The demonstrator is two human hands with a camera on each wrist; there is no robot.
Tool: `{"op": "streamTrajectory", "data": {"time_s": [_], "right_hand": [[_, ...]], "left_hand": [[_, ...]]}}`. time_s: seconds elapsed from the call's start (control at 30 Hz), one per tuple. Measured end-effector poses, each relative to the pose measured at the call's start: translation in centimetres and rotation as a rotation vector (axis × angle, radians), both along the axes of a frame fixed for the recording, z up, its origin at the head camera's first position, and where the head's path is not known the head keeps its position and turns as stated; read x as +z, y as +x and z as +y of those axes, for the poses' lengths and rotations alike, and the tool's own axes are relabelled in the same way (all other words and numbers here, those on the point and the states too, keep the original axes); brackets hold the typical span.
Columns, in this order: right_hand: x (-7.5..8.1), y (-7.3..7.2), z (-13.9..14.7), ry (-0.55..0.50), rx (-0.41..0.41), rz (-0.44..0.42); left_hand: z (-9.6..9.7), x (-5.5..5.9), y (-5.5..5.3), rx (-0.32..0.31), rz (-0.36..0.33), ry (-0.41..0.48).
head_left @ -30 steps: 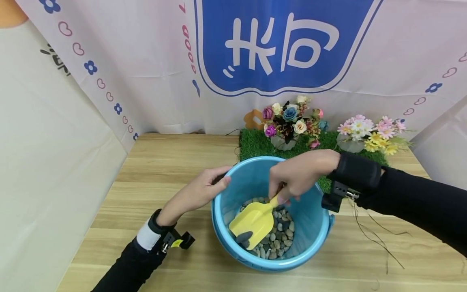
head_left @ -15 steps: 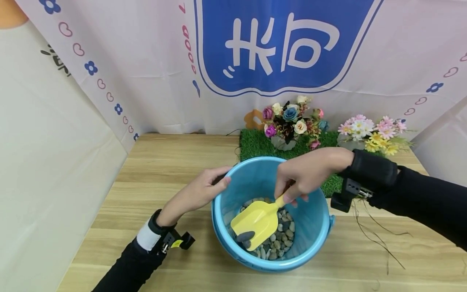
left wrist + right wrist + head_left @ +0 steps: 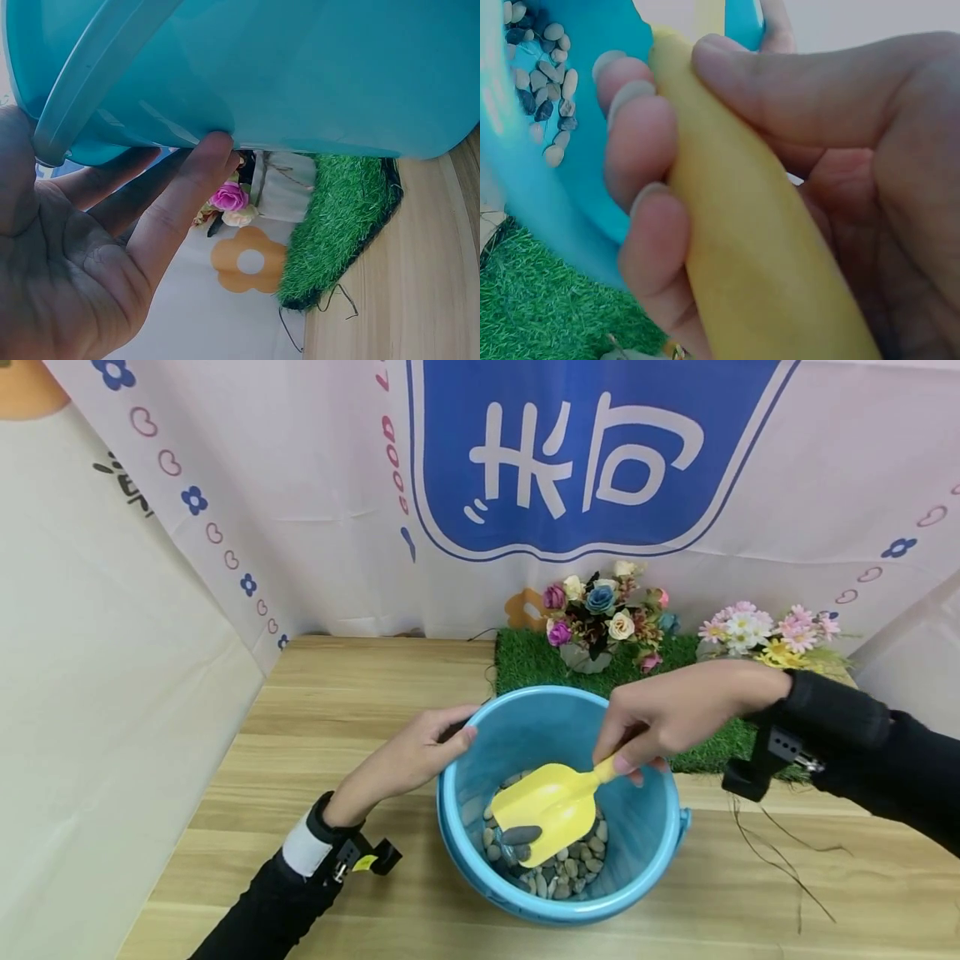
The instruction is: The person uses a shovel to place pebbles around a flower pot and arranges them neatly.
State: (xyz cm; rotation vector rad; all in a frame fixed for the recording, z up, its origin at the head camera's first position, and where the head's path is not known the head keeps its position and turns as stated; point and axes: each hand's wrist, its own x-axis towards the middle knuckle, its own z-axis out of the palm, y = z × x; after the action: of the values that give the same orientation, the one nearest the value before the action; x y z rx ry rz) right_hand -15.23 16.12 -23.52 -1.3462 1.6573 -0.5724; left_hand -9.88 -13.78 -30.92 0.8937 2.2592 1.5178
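Observation:
A light blue bucket (image 3: 457, 860) with a layer of grey and tan pebbles (image 3: 570, 870) on its bottom stands on the table. My right hand (image 3: 667, 718) grips the handle of a yellow toy shovel (image 3: 551, 806) inside it, thumb on one side and fingers curled round the other in the right wrist view. On the shovel's blade lies a dark oval stone (image 3: 522, 835). At the bucket's left side my left hand (image 3: 416, 747) holds the rim, its thumb on the edge. In the left wrist view its fingers (image 3: 176, 202) press the outer wall below the bucket's handle (image 3: 97, 67).
Behind the bucket lies a green artificial grass mat (image 3: 525, 656) bearing a vase of mixed roses (image 3: 607, 618) and another of pink, white and yellow flowers (image 3: 765, 631). Loose dark strands (image 3: 780, 860) lie on the wooden table (image 3: 360, 693) at right. A printed cloth (image 3: 322, 527) hangs behind.
My right hand has moved right and drawn the shovel up off the pebbles, the dark stone riding on its blade. The left hand has kept its place on the rim.

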Motion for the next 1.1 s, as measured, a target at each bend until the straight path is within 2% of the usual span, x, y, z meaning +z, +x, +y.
{"op": "streamTrajectory", "data": {"time_s": [0.13,0.27,0.37,0.77,1.0,1.1], "right_hand": [[0.2,0.2,1.5,-0.045,-0.017,-0.033],[0.4,0.8,3.0,-0.02,-0.077,-0.046],[0.7,1.2,3.9,-0.015,-0.116,-0.033],[1.4,2.0,8.0,-0.113,-0.238,0.05],[1.4,2.1,11.2,-0.127,-0.35,0.034],[1.2,2.0,12.7,-0.149,-0.365,0.046]], "left_hand": [[0.0,0.1,0.0,-0.006,-0.003,-0.002],[0.0,0.2,0.1,-0.009,-0.02,-0.004],[-0.1,0.2,0.2,-0.004,-0.023,-0.003],[-0.1,0.1,0.3,0.003,-0.024,0.005],[-0.1,0.2,0.3,-0.006,-0.028,0.015],[-0.2,0.1,0.2,-0.009,-0.024,0.012]]}}
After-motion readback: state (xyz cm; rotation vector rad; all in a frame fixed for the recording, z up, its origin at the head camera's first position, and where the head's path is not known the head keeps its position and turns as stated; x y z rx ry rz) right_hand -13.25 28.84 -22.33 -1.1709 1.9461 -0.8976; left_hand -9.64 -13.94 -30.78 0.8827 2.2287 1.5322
